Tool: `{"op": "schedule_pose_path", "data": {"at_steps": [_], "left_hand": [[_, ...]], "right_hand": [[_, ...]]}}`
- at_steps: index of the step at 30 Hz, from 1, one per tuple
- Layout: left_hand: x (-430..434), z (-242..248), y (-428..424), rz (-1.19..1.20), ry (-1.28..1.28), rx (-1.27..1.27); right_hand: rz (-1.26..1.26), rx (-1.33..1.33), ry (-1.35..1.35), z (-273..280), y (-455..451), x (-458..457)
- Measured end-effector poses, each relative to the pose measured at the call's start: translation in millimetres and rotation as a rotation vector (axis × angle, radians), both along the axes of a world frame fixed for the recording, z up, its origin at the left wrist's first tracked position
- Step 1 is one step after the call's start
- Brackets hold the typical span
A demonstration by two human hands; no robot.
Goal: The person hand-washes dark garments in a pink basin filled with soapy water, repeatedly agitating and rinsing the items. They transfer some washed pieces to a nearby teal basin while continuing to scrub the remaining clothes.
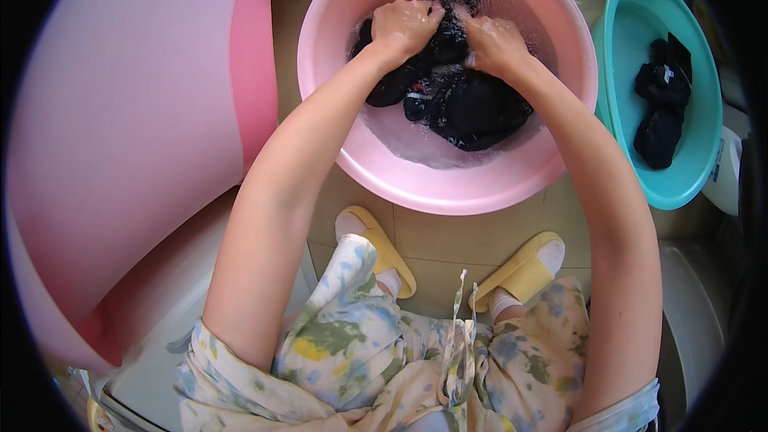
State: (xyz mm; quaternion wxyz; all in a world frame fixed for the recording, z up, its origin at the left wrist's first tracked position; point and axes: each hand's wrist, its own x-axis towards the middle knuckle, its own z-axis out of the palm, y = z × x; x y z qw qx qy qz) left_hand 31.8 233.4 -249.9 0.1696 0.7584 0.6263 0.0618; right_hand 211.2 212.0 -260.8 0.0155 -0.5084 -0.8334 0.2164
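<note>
A round pink plastic basin (456, 192) holds water and wet black cloth (480, 108), part of it puffed up above the water. My left hand (408, 27) is closed on the black cloth at the basin's upper middle. Close by on the right, my right hand (495, 42) grips the same dark bunch, its fingertips partly hidden by cloth and water. Between the two hands a strip of the wet fabric runs up towards the far side. A small red and white patch shows on the cloth below my hands.
Right of the pink basin stands a turquoise basin (618, 102) with black garments (663, 90) in it, one bearing a white tag. A white plastic bottle (723, 171) is beside it. A large pink tub-like object (138, 102) fills the left. My yellow slippers (522, 267) rest on floor tiles.
</note>
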Motion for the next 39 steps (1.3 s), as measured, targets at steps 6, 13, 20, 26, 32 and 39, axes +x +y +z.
{"op": "schedule_pose_path", "data": {"at_steps": [6, 13, 20, 26, 32, 39], "left_hand": [[-9, 14, -19, 0.193, -0.232, -0.123], [-22, 61, -64, 0.195, -0.375, -0.191], [-14, 56, -125, -0.144, 0.017, -0.032], [-21, 6, -137, -0.184, 0.127, 0.047], [-9, -11, -102, -0.121, 0.231, 0.07], [-17, -15, -56, -0.109, 0.207, 0.148]], "right_hand": [[-0.021, 0.155, 0.112, 23, -19, 11], [0.108, 0.214, 0.11, 64, -64, 21], [0.122, -0.094, 0.061, 88, -105, 16], [0.099, 0.313, -0.136, 50, -111, 8], [-0.053, 0.147, -0.198, 22, -89, -13], [-0.108, 0.114, 0.031, 12, -56, -18]]}}
